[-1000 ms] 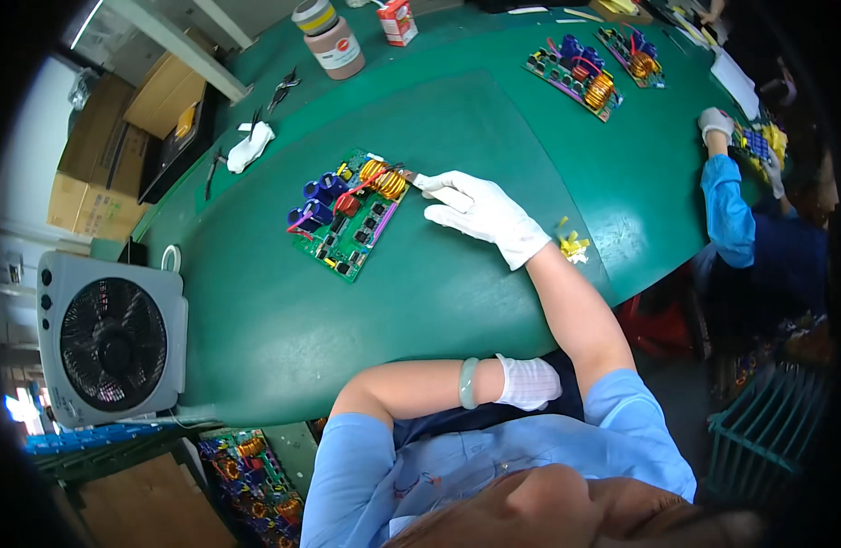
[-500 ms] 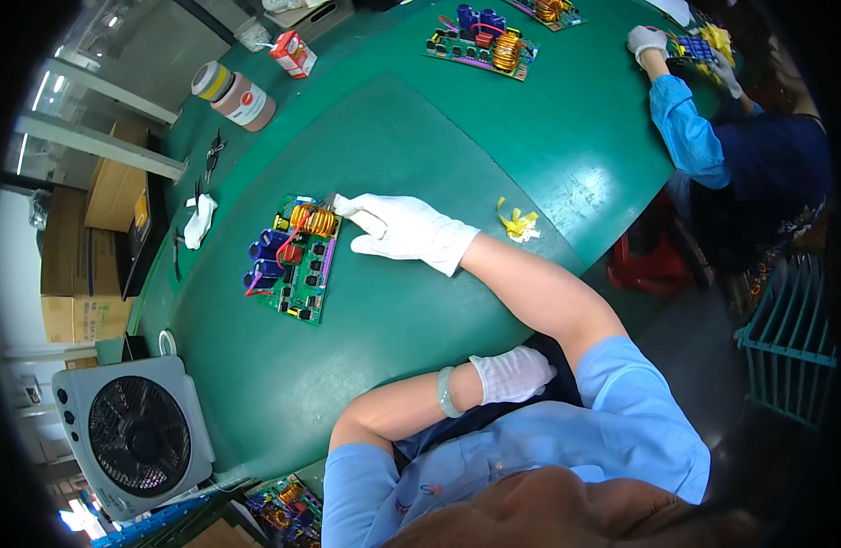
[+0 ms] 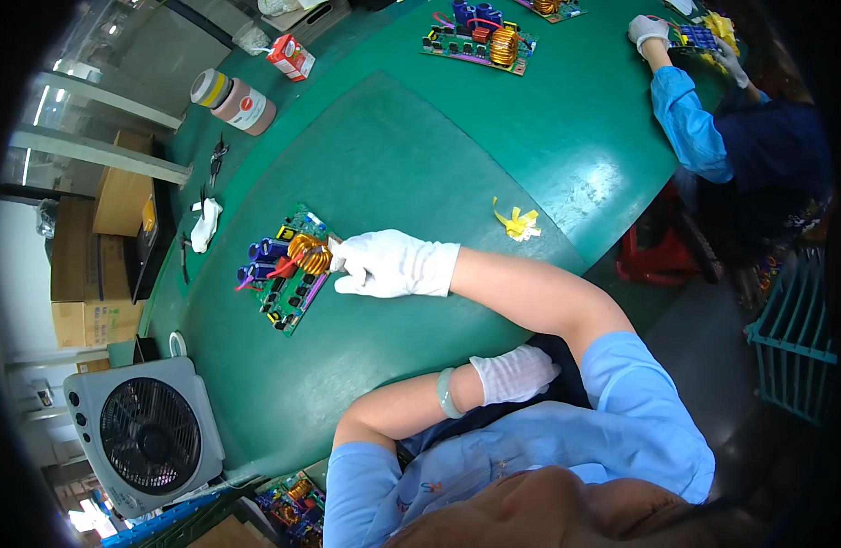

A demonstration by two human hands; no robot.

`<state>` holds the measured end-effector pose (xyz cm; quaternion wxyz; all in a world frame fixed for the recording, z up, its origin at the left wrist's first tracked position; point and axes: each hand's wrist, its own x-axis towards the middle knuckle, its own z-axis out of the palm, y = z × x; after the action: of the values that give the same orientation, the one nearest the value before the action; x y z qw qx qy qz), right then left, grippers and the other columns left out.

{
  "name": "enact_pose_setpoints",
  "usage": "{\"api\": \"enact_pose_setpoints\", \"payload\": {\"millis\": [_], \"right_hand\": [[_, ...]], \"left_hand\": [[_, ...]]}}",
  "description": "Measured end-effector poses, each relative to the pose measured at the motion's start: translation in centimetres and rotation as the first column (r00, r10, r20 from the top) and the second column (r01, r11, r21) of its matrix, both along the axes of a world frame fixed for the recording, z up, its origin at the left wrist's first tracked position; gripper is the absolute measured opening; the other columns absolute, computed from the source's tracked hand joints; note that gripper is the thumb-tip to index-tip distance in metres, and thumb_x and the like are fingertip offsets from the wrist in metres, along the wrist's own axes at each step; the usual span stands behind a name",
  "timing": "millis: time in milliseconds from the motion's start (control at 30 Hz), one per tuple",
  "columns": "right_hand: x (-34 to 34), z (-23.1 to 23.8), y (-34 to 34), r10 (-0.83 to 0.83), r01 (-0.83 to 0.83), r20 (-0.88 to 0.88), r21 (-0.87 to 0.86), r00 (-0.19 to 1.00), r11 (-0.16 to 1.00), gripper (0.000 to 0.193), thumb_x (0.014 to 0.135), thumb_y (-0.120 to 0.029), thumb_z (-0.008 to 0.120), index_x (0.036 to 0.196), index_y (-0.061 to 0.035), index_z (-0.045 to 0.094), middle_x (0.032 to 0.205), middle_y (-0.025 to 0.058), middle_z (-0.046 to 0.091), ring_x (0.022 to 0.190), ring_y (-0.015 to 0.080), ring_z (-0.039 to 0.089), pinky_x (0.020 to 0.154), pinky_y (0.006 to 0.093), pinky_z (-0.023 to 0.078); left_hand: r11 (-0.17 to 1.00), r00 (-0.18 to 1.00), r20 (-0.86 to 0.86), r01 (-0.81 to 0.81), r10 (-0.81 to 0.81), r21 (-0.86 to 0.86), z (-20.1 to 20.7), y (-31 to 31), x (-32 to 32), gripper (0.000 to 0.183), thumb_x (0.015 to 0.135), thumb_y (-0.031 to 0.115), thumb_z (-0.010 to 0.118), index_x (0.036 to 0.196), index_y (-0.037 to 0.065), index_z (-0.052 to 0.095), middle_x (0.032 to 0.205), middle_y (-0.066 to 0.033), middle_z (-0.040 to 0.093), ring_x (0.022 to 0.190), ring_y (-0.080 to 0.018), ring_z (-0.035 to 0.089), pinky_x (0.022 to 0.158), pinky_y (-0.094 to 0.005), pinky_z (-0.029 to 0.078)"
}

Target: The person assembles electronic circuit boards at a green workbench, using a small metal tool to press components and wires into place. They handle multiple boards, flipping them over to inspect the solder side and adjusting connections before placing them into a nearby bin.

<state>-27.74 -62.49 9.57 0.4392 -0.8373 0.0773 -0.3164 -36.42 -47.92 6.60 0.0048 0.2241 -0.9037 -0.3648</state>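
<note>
In front of me a green circuit board (image 3: 288, 290) is tilted over the table mat. It carries a copper-wound coil (image 3: 308, 254), blue cylindrical capacitors (image 3: 271, 248), and red and purple wires. My right hand (image 3: 388, 265), in a white glove, pinches the board's right edge beside the coil; a small greyish piece shows at the fingertips. My left hand (image 3: 515, 375), also gloved and with a pale green bangle at the wrist, rests at the near table edge by my lap. Its fingers are bent under and mostly hidden.
Yellow tape scraps (image 3: 516, 222) lie right of the board. Pliers (image 3: 219, 160), a white cloth (image 3: 205, 226), a pink bottle (image 3: 245, 108) and a red carton (image 3: 291, 57) stand left and far. A grey fan (image 3: 147, 434) stands near left. Another board (image 3: 480, 46) lies far; a co-worker (image 3: 690, 119) works far right.
My right hand has moved down and slightly left with the board's edge. The board has turned and tilted, its near end shifting left. My left hand stays in place.
</note>
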Motion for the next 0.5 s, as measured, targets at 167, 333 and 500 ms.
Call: {"api": "enact_pose_setpoints", "payload": {"millis": [167,333,500], "right_hand": [[0.2,0.8,1.1,-0.207,0.2,-0.16,-0.06,0.965,0.978,0.028,0.092,-0.031,0.067,0.106,-0.008,0.061,0.089,0.0133,0.068,0.082,0.0338,0.067,0.072,0.0441,0.053],[-1.0,0.6,1.0,-0.016,-0.002,-0.281,-0.063,0.96,0.998,0.029,0.091,-0.028,0.067,0.111,-0.0072,0.062,0.092,0.0136,0.066,0.085,0.0342,0.066,0.075,0.0466,0.052],[-1.9,0.5,-0.2,0.085,-0.117,-0.277,-0.101,0.957,0.988,0.029,0.086,-0.022,0.067,0.112,-0.0082,0.063,0.097,0.0151,0.066,0.09,0.0367,0.066,0.078,0.0474,0.052]], "left_hand": [[0.998,0.998,-0.058,-0.041,0.038,-0.055,-1.5,0.8,-0.1,0.033,0.086,0.02,0.063,0.111,-0.001,0.066,0.071,-0.017,0.065,0.067,-0.0358,0.066,0.06,-0.0459,0.053],[0.999,0.999,0.039,-0.026,0.027,-0.031,-0.4,0.6,0.0,0.029,0.085,0.02,0.064,0.106,-0.001,0.069,0.066,-0.0154,0.063,0.063,-0.0345,0.065,0.057,-0.046,0.051],[0.999,0.999,0.01,-0.032,0.032,0.0,-0.8,0.7,0.1,0.027,0.085,0.02,0.064,0.101,0.0,0.07,0.067,-0.0164,0.064,0.063,-0.0353,0.065,0.056,-0.0461,0.051]]}}
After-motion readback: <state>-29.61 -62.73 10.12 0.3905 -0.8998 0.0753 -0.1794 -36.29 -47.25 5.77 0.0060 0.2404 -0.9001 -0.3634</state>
